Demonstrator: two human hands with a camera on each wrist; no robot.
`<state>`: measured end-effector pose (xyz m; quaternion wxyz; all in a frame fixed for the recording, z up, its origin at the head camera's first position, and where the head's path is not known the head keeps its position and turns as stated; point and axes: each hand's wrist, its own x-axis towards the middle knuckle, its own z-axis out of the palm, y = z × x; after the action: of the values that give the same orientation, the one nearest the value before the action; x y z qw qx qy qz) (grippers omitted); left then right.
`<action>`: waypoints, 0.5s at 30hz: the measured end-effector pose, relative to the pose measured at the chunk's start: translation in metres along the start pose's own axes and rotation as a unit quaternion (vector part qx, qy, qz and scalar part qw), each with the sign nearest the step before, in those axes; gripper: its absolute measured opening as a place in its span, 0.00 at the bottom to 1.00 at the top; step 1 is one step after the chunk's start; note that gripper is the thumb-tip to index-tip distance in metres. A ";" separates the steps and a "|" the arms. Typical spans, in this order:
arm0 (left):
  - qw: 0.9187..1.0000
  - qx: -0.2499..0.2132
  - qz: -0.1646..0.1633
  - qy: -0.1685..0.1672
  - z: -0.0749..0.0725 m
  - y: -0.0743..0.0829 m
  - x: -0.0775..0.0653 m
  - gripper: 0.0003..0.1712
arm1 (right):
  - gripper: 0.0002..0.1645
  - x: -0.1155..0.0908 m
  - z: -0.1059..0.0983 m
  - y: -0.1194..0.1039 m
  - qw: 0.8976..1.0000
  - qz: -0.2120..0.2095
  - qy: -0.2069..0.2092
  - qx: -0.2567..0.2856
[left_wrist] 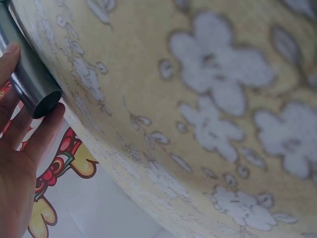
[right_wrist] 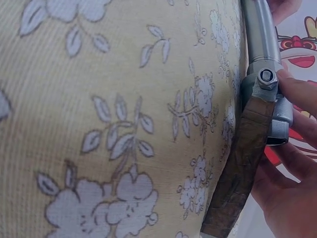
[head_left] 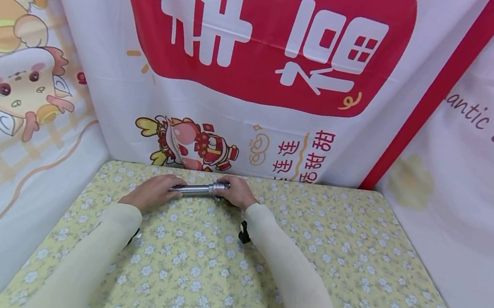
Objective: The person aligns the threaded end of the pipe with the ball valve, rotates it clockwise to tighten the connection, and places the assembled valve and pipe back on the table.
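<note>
A shiny metal pipe (head_left: 196,189) lies crosswise between both hands near the back of the table. My left hand (head_left: 154,192) grips its left end, thumb on one side and fingers on the other; the left wrist view shows the pipe's round open end (left_wrist: 48,104). At the other end my right hand (head_left: 237,191) holds a thicker metal fitting, which looks like a ball valve (right_wrist: 281,116), between thumb and fingers. A nut (right_wrist: 267,77) fastens a flat lever (right_wrist: 237,168) to it, wrapped in brown tape. The lever slants away from the pipe, close over the cloth.
A yellow floral cloth (head_left: 197,270) covers the table. A white hanging with red print (head_left: 259,89) rises right behind its back edge, just past the hands. Printed cloth walls (head_left: 29,98) stand at left and right. A black strap piece (head_left: 244,232) shows by the right sleeve.
</note>
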<state>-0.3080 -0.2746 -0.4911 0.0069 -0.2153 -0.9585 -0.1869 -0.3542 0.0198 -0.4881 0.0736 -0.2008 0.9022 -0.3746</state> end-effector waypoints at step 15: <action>1.000 -0.004 -0.028 0.012 -0.005 0.006 0.003 0.19 | 0.23 -0.009 -0.014 0.009 0.999 -0.011 0.025 0.029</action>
<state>-0.3089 -0.2699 -0.4839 0.0120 -0.1858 -0.9633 -0.1934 -0.3523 0.0382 -0.4846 0.0522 -0.1990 0.8900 -0.4068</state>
